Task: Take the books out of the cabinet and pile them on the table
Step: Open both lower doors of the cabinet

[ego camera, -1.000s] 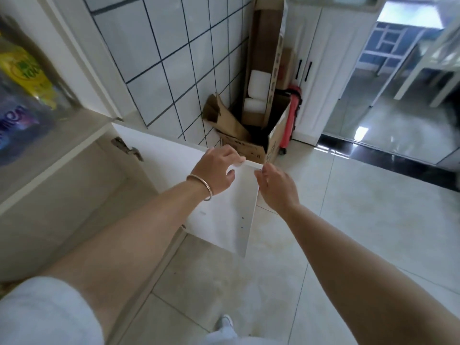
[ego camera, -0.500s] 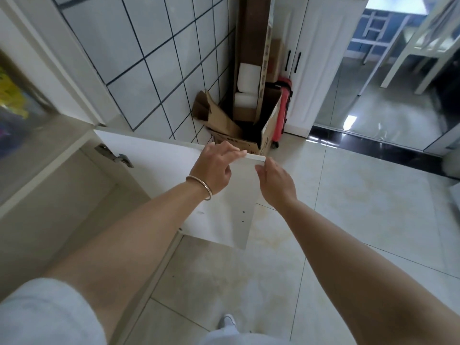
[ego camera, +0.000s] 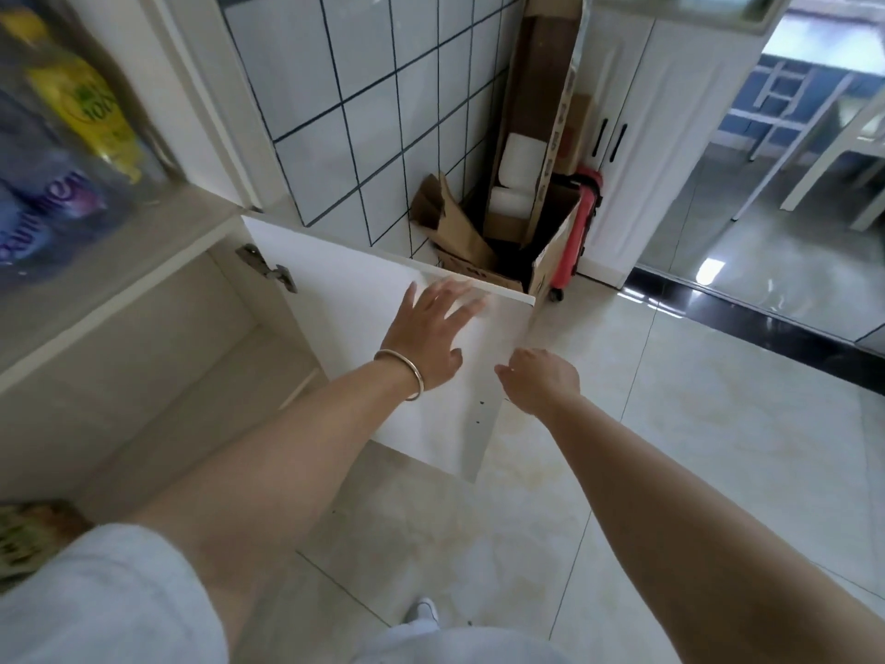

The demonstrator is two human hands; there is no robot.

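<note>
Two hands at an open cabinet door

Two bare hands reach toward the white cabinet door (ego camera: 364, 299), which stands swung open in the middle of the frame, its hinge (ego camera: 267, 270) showing at its left end. The left hand (ego camera: 428, 335), with a metal bangle (ego camera: 404, 371) on the wrist, lies with straight, spread fingers against the inner face of the door near its top edge; its grip is wide open and holds nothing. The right hand (ego camera: 543, 378) sits just right of centre at the door's free edge, seen from the back. Its fingers look loosely curled, but whether they touch or hold the edge cannot be told.

The cabinet (ego camera: 158, 357) fills the left of the frame, its lower compartment open. At the lower left edge, just above a pale sleeve (ego camera: 96, 596), a patterned greenish thing (ego camera: 28, 534) shows; whether it is a book cannot be told. On the shelf in the upper left, blurred bottles (ego camera: 72, 136) with yellow and purple labels stand.

In the upper middle, an open cardboard box (ego camera: 503, 261) stands on the tiled floor (ego camera: 670, 424) against the tiled wall (ego camera: 359, 88), with a taller carton inside it. A red wheeled case (ego camera: 574, 242) stands just right of the box.
</note>
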